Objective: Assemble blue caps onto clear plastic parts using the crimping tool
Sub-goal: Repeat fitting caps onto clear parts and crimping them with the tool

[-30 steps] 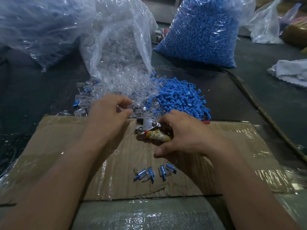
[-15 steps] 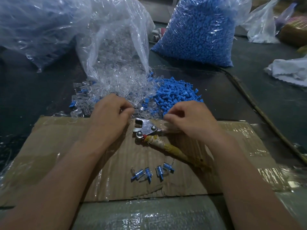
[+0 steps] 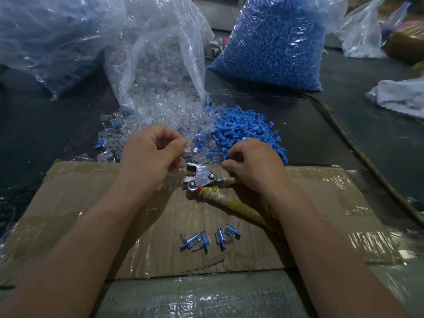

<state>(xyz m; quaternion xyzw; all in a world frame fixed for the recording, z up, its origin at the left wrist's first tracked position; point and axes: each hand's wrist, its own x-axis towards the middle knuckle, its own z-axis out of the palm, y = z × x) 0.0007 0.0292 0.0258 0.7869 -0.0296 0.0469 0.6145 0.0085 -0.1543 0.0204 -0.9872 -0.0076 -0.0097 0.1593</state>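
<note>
The crimping tool [image 3: 202,177] lies on the cardboard sheet [image 3: 91,203]; its metal head points left and its yellow-taped handle [image 3: 236,206] runs down to the right. My left hand [image 3: 149,157] is curled just left of the tool's jaw, at the edge of the clear parts pile [image 3: 160,125]. Its fingertips pinch what looks like a clear part. My right hand [image 3: 254,166] is over the tool's other handle, fingers curled into the near edge of the blue caps pile [image 3: 245,129], pinching a blue cap. Several assembled pieces [image 3: 206,238] lie in a row nearer to me.
An open plastic bag of clear parts [image 3: 158,53] spills behind the piles. A full bag of blue caps [image 3: 273,42] stands at the back right and another bag [image 3: 50,37] at the back left. A white cloth [image 3: 401,95] and a cord [image 3: 358,152] lie to the right.
My right hand has let go of the tool's handles and reached up to the edge of the blue caps. My left hand has lifted slightly by the tool's jaw.
</note>
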